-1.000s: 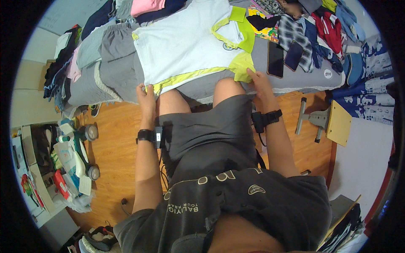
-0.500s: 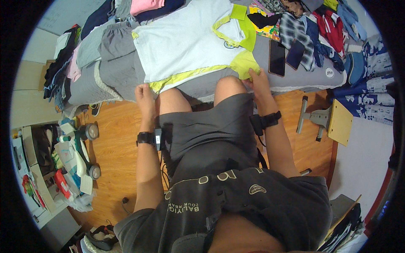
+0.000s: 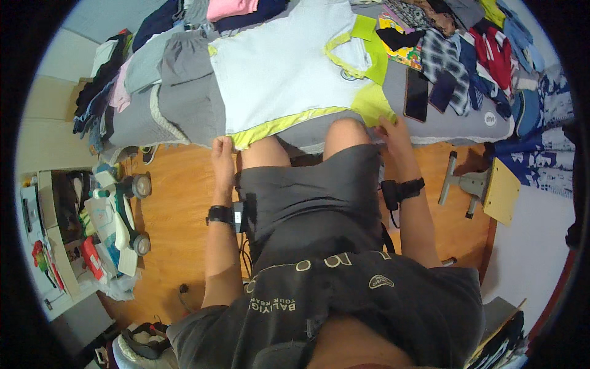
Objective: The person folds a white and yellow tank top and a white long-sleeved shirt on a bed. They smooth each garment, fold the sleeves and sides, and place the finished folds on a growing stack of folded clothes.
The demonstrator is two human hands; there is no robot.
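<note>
A short-sleeved white cloth shirt (image 3: pixel 283 71) with lime-green collar, side strip and near sleeve lies spread sideways across a bed (image 3: pixel 203 114) with a soft grey cover, its collar toward the right and its near edge by the person's knees. The left hand (image 3: pixel 223 154) has its grip clamped on the near hem corner, fingertips together; the right hand (image 3: pixel 392 132) has its grip clamped on the lime sleeve's end. The fabric between is broad and nearly flat, slightly rumpled along the strip.

Left of the shirt are matte grey shorts (image 3: pixel 186 58) with a gathered waistband; beyond it, a smooth folded pink cloth (image 3: pixel 232 8). To the right, two flat, dark rectangular phones, one larger (image 3: pixel 416 95) and one smaller (image 3: pixel 442 92), lie near a crumpled black-and-white checked cloth (image 3: pixel 452 61), the smaller overlapping it.

Containers: at left, a pale open-fronted cabinet (image 3: pixel 52 215) holds dark and mixed articles, too small to identify; a crumpled translucent plastic bag (image 3: pixel 121 287) sits beside it, contents unclear.
</note>
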